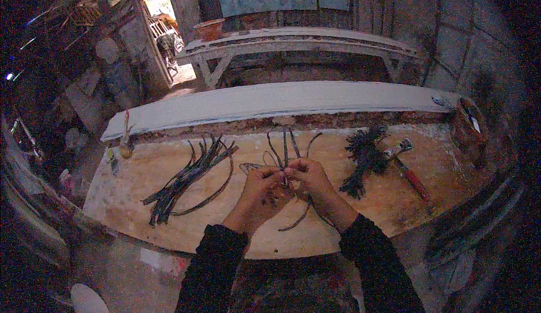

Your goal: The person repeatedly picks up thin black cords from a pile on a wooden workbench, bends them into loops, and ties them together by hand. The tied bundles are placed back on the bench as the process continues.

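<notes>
My dark sleeves are coming up from the bottom of the view, and just past them my left hand [256, 186] and right hand [310, 179] are meeting over the middle of the pale, stained workboard [129, 200], fingertips pressed together on a small bunch of dark strips [284, 149]. Both hands are closing in a pinch on that bunch — the strips are fanning upward away from my fingers, and one curved piece [296, 222] is trailing out below my right wrist onto the board. I judge that I am in the middle of gathering or binding these strips at their base, since the loose ends are spreading while the lower ends are being squeezed together; the next move is calling for a firm hold with one hand so the other can work around the pinch without the fan slipping apart. The strips themselves are looking thin, flat and flexible, dark brown to black, some bending in long arcs — whether they are damp I cannot tell. To my left a loose pile of longer strips [189, 180] is lying slantwise on the board, well apart from my hands. To my right a dark, bristly finished bundle [365, 158] is lying near a red-handled tool [414, 179].
</notes>
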Demonstrator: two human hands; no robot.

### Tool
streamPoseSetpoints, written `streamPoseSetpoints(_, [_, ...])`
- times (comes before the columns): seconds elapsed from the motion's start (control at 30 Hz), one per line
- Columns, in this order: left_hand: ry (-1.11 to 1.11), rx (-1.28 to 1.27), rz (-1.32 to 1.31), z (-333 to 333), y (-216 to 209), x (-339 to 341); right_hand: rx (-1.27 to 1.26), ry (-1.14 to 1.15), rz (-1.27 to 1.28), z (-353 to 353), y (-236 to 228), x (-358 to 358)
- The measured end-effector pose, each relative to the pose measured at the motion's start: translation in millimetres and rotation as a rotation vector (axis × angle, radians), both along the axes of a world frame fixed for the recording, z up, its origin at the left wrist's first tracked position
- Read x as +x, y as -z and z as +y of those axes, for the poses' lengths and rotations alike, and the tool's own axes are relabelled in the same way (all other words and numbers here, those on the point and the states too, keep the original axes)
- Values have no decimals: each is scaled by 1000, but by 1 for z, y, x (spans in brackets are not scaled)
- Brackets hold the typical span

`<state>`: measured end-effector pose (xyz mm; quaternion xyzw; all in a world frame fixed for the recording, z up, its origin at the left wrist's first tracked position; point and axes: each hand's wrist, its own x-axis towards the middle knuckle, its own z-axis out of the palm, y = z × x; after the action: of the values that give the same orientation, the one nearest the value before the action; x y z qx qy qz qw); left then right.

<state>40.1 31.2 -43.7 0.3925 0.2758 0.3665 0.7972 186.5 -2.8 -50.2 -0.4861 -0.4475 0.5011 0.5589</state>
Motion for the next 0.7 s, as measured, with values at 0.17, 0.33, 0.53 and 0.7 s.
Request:
streamPoseSetpoints(0.17, [22, 82, 58, 6, 3, -4, 45, 17, -75, 8, 10, 3])
streamPoseSetpoints(0.33, [-22, 320, 236, 23, 24, -4, 40, -5, -3, 10, 13, 3])
streamPoseSetpoints(0.53, [22, 220, 134, 14, 17, -4, 15, 7, -68, 10, 14, 2])
streamPoseSetpoints(0.7, [-32, 120, 68, 6, 21, 7, 106, 29, -127, 17, 29, 5])
